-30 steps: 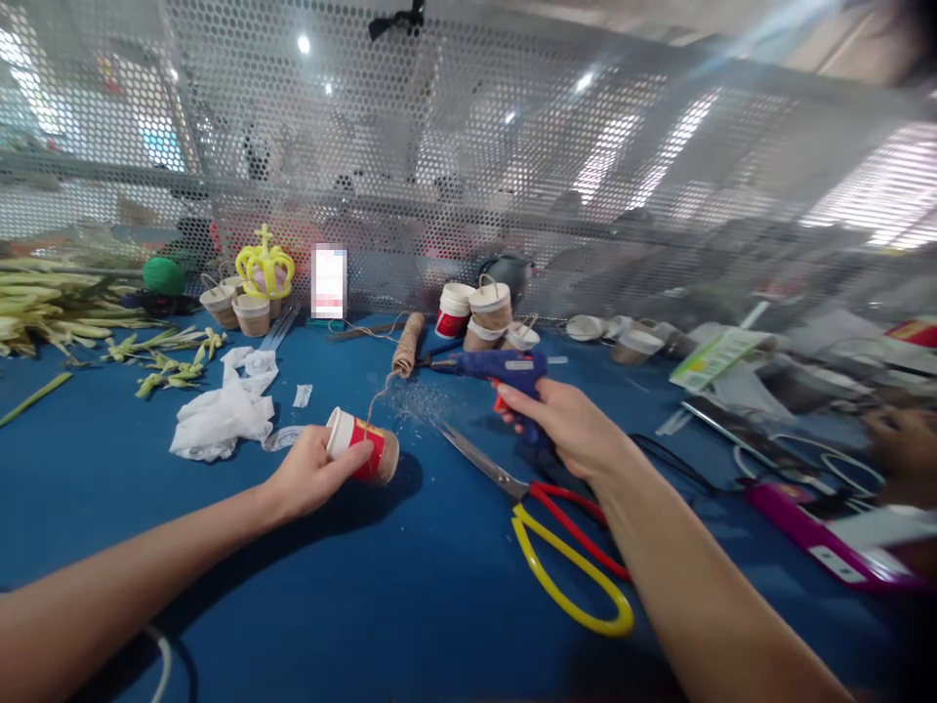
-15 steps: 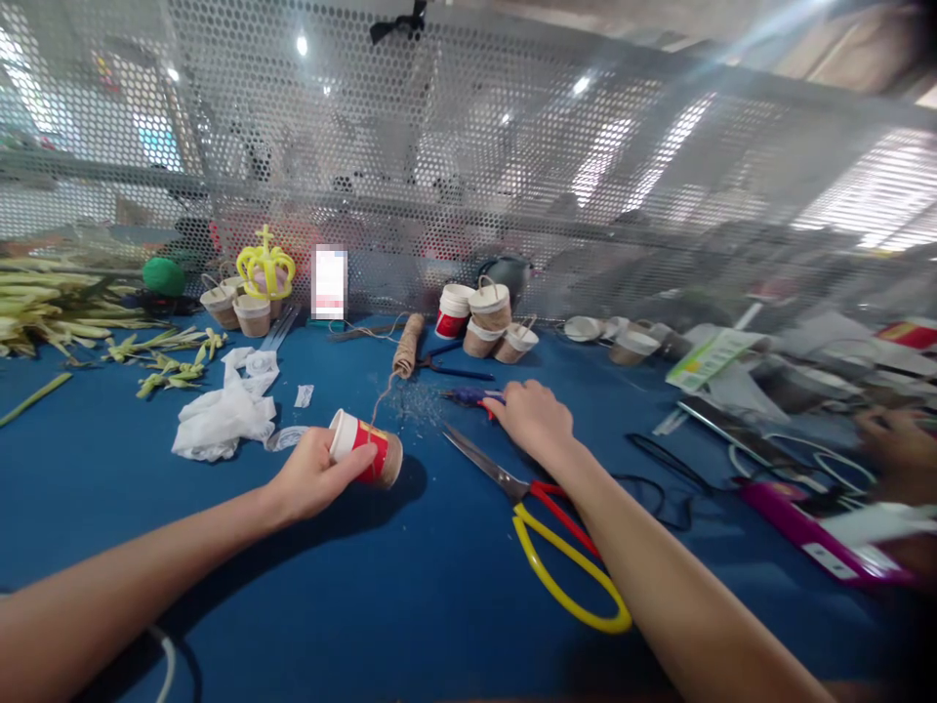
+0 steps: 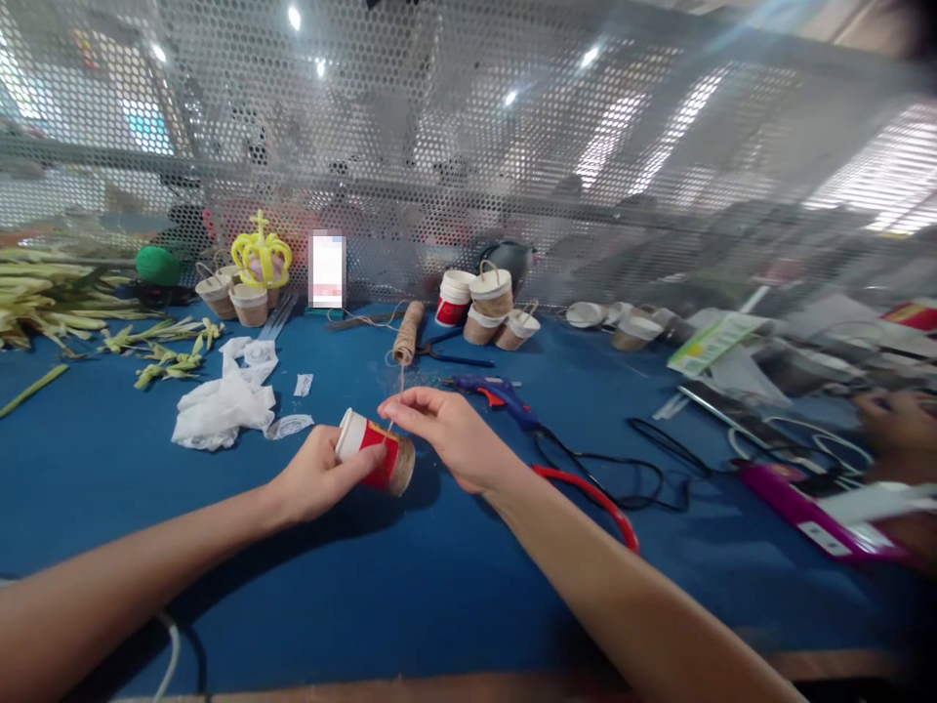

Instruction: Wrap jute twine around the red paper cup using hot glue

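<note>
My left hand (image 3: 318,474) grips a tilted paper cup (image 3: 372,439), white and red, with brown twine wound around its base end. At the cup's side, my right hand (image 3: 454,434) pinches the twine strand (image 3: 402,379) between thumb and fingers. That strand runs back to a twine roll (image 3: 408,334) on the blue table. Just beyond my right hand lies a blue hot glue gun (image 3: 502,395) with its black cord. My right forearm covers most of the scissors, leaving part of a red handle (image 3: 596,493) visible.
Twine-wrapped cups (image 3: 489,298) stand at the back, pliers (image 3: 461,359) before them. Crumpled white lace (image 3: 224,410) and plant stalks (image 3: 51,293) lie left. On the right are a purple power strip (image 3: 797,513), cables and another person's hand (image 3: 893,420). A perforated metal screen (image 3: 410,146) rises behind.
My right hand has let go of the glue gun, moved left to the cup and taken hold of the twine. The cup has shifted slightly right in my left hand.
</note>
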The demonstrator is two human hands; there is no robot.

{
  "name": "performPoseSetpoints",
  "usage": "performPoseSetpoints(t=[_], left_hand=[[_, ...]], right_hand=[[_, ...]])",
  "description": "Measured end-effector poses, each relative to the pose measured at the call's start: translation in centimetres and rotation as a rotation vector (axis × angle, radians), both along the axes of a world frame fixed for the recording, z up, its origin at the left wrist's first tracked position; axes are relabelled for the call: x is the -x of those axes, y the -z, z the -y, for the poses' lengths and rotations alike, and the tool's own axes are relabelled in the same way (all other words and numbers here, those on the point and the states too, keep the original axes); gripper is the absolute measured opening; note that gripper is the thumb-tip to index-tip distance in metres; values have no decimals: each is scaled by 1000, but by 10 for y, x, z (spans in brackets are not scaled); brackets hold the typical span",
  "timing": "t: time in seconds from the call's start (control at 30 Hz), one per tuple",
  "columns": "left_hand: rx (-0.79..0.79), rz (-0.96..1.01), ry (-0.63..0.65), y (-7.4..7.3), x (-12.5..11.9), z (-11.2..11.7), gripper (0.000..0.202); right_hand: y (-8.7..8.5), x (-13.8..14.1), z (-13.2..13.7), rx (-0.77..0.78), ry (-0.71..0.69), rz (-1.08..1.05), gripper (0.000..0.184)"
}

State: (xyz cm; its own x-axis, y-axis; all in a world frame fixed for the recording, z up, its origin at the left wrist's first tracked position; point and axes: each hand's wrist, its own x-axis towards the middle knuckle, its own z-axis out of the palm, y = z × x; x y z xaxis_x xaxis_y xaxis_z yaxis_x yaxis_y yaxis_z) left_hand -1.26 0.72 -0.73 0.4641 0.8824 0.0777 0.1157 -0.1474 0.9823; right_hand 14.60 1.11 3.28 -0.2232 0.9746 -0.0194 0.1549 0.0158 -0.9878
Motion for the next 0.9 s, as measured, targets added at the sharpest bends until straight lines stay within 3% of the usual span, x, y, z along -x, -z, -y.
performPoseSetpoints(t=[0.17,0.47,0.9], left_hand=[[157,61,-13,-5,-3,1,27],[354,130,-63,-5,-6,1,29],[269,108,8,-7,-5,6,28]], right_hand=[[-4,-9,5,-157,23,62,15],[-5,-14,7,-263,29,166,16],[-1,-14,4,-304,50,284,16]])
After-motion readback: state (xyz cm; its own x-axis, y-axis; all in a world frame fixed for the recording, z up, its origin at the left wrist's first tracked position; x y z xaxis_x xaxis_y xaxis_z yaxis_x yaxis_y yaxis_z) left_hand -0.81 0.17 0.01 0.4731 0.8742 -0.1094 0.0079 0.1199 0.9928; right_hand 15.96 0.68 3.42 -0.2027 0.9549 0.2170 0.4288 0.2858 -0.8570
